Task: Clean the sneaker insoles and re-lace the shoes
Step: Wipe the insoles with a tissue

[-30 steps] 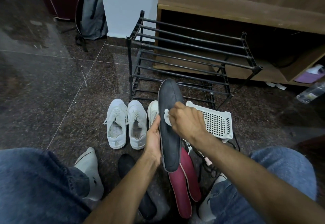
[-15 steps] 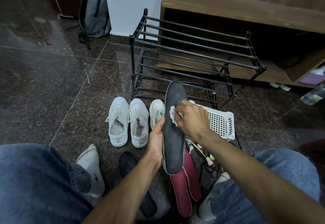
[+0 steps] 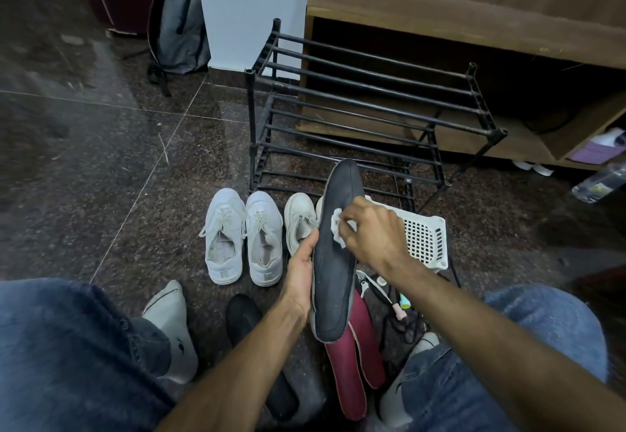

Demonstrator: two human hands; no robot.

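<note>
Cleaning stage, well short of done, by my reading. Left hand (image 3: 299,282) curls around the near half of a dark insole (image 3: 333,262), held up off the floor with its toe end pointing away from the person. Right hand (image 3: 374,236) pinches a small white wipe (image 3: 337,228) against the insole's upper face, just past the left thumb. Below the left hand, two maroon insoles (image 3: 359,360) lie on the floor (image 3: 101,177); another dark insole (image 3: 250,326) lies near the left wrist; whether these are already wiped cannot be told. Beyond the left hand stands a pair of white sneakers (image 3: 244,238), laces loose and tangled, with a third sneaker (image 3: 299,221) just beside the held insole; a fourth is mostly hidden behind it. Re-lacing looks not yet begun, and the insoles are yet to go back in. Room: the insole's toe end sits close in front of the lower rails of a black shoe rack (image 3: 355,92); a white basket (image 3: 423,238) lies just past the right hand, with cords and small items under the right forearm. Open floor lies wide to the left; the person's knees close in the near side
</note>
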